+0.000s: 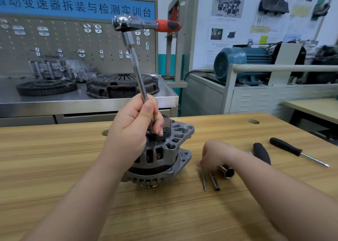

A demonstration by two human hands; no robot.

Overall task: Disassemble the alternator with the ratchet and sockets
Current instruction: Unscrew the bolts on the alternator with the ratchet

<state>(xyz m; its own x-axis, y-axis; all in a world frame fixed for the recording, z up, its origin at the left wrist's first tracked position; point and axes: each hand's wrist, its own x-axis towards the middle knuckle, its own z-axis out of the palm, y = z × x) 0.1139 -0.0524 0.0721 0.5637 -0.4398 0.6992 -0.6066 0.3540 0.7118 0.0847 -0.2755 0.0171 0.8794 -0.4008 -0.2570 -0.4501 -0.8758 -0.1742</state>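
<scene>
Wooden bench [73, 158], alternator [164, 154]; pegboard [64, 43] behind; left hand [131, 123] grips ratchet extension [140, 78].

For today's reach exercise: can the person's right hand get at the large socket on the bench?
Probably yes: the right hand is down beside the large socket on the bench, nothing between them, though blur hides whether it is free.
</scene>
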